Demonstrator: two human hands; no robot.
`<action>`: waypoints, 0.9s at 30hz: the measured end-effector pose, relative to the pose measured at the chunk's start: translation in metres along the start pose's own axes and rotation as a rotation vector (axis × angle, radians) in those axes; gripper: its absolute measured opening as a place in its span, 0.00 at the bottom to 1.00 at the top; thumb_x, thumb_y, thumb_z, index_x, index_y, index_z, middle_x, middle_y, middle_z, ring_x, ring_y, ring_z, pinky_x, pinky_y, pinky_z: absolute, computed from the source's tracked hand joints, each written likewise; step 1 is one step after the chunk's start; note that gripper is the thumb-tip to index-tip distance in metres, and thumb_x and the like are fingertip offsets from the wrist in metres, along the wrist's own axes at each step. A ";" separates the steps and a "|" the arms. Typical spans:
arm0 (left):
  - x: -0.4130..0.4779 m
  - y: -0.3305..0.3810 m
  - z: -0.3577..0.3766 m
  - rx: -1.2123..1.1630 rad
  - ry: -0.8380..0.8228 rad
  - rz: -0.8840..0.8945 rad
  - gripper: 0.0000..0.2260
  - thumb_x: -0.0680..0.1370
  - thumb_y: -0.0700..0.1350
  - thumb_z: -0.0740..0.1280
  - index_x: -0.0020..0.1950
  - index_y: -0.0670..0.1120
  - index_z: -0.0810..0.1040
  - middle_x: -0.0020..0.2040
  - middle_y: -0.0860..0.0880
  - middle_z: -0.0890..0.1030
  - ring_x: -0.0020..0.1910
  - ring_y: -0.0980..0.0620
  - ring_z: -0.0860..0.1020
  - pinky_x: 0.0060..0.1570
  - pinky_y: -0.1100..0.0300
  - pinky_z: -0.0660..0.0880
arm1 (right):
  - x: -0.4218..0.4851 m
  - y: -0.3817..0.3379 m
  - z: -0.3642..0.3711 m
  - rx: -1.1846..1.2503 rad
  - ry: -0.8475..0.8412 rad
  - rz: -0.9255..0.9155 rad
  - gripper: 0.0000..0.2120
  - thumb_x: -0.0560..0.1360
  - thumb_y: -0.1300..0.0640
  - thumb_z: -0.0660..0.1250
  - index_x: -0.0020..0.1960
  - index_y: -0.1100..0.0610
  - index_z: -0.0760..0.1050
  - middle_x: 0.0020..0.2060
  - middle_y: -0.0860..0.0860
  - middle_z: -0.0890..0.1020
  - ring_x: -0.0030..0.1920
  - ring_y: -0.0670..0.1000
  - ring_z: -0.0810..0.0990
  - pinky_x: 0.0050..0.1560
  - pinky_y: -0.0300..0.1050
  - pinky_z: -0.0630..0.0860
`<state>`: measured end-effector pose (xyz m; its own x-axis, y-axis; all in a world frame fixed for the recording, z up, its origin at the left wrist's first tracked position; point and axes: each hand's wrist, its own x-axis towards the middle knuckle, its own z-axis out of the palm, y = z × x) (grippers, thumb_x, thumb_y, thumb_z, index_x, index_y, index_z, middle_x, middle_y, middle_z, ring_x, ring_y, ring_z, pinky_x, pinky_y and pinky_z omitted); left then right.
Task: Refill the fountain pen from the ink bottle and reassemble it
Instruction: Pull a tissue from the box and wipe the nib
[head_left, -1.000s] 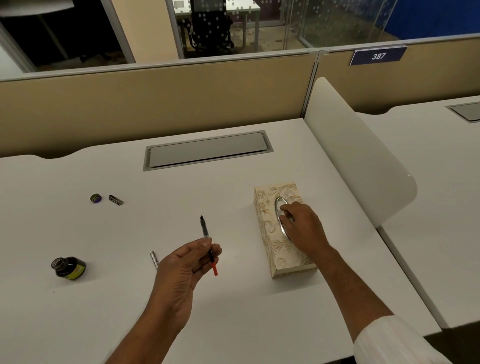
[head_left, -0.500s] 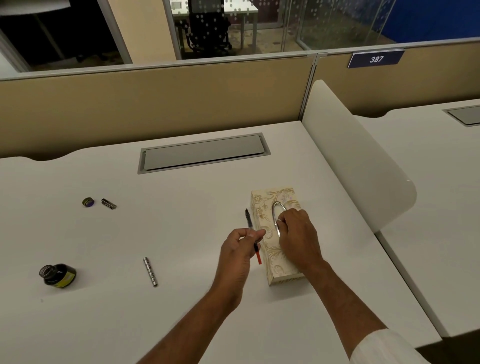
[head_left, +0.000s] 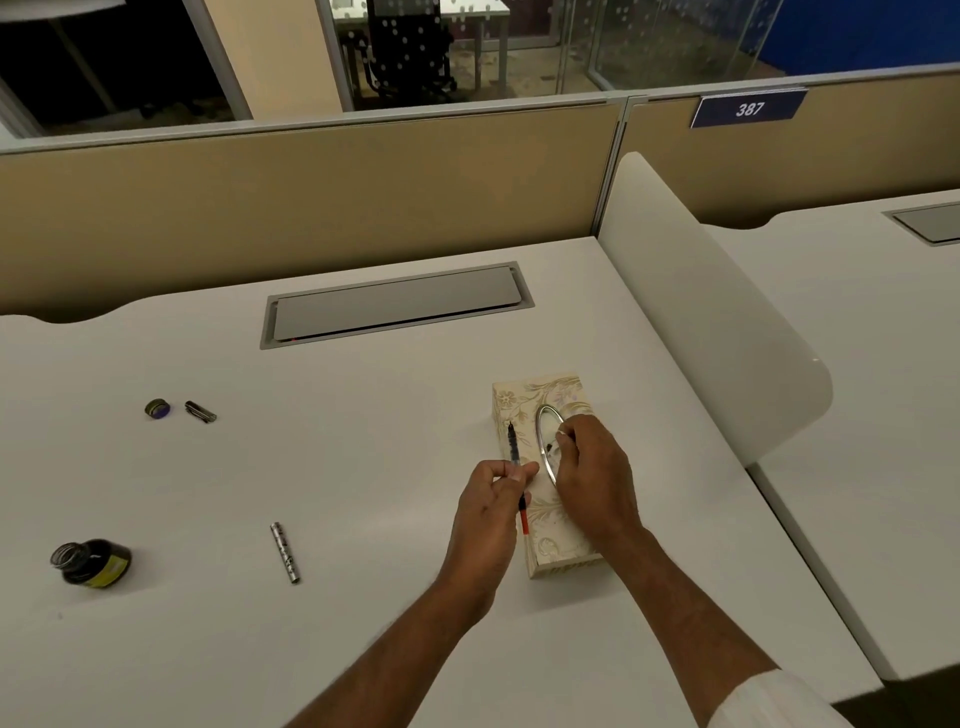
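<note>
Left hand (head_left: 488, 499) pinched the slim nib-and-converter section (head_left: 517, 470); right hand (head_left: 592, 467) fingered the patterned tissue box (head_left: 550, 525) slot, hold unclear. Open ink bottle (head_left: 93, 561), silver barrel (head_left: 285, 552) apart on the white bench (head_left: 363, 441): reassembly pending.

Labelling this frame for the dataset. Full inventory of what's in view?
ink bottle: 1, dark with yellow label, open, desk near left
bottle cap: 1, dark/purple, desk far left
pen cap: 1, dark metallic, just right of bottle cap
pen barrel: 1, silver patterned, lying on desk centre-left
pen section with converter: 1, dark, red end, in left hand
tissue box: 1, cream floral, desk centre-right
cable hatch: 1, grey, desk rear
left hand: pinching pen section
right hand: fingers at tissue box opening
</note>
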<state>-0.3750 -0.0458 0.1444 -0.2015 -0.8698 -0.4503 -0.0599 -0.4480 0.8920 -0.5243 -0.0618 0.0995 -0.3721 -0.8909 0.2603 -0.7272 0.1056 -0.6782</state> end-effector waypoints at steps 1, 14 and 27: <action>0.000 -0.001 0.000 0.009 0.001 0.002 0.13 0.81 0.57 0.66 0.55 0.48 0.79 0.48 0.47 0.84 0.51 0.53 0.84 0.46 0.64 0.80 | 0.000 -0.001 -0.002 0.043 0.023 0.020 0.06 0.79 0.65 0.62 0.47 0.56 0.73 0.41 0.50 0.79 0.40 0.51 0.76 0.39 0.39 0.74; -0.005 0.010 -0.010 -0.238 -0.041 -0.058 0.11 0.84 0.47 0.63 0.58 0.41 0.78 0.55 0.46 0.87 0.58 0.47 0.84 0.62 0.53 0.79 | -0.004 -0.016 -0.016 0.238 0.137 0.129 0.02 0.82 0.59 0.63 0.53 0.55 0.74 0.42 0.46 0.81 0.42 0.41 0.81 0.40 0.29 0.75; -0.087 0.050 -0.069 -0.174 0.027 0.111 0.10 0.81 0.46 0.67 0.54 0.38 0.80 0.44 0.37 0.86 0.44 0.38 0.86 0.54 0.43 0.82 | -0.038 -0.136 -0.035 0.728 -0.023 0.295 0.03 0.81 0.59 0.65 0.49 0.56 0.77 0.38 0.52 0.84 0.28 0.47 0.79 0.29 0.48 0.79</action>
<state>-0.2925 -0.0066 0.2257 -0.1710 -0.9199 -0.3528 0.1317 -0.3762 0.9171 -0.4311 -0.0273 0.2059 -0.4734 -0.8808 -0.0094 -0.0361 0.0301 -0.9989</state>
